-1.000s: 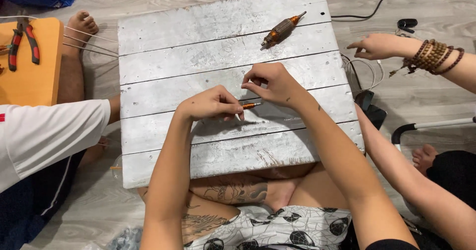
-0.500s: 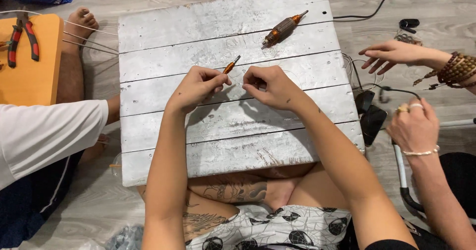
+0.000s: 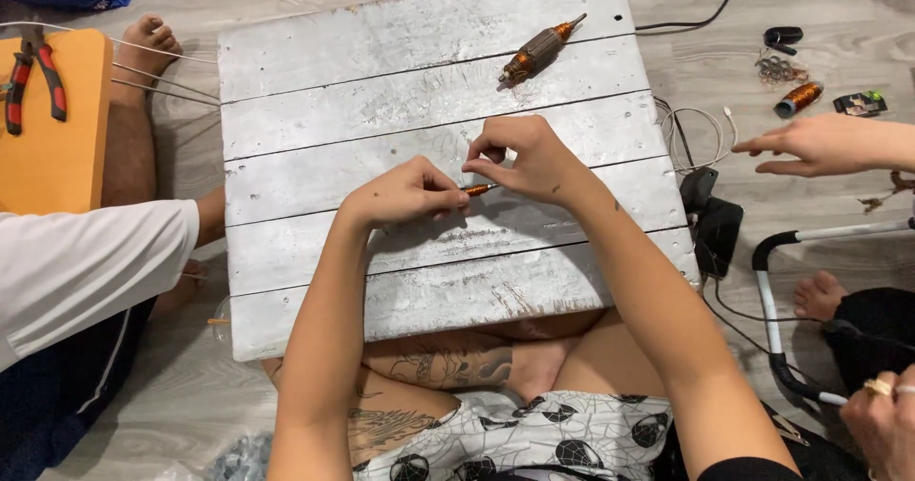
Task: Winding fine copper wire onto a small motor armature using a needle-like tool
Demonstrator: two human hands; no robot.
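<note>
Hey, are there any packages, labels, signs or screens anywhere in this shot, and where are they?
None that can be made out: no package, label, sign or screen.
Nearest candidate: a small dark flat board with green bits, on the floor at upper right, too small to tell.

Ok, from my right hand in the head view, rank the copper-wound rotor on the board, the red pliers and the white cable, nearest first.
From the right hand:
1. Copper-wound rotor, up on the board's far planks.
2. White cable, on the floor off the board's right edge.
3. Red pliers, far left on the orange stand.
</note>
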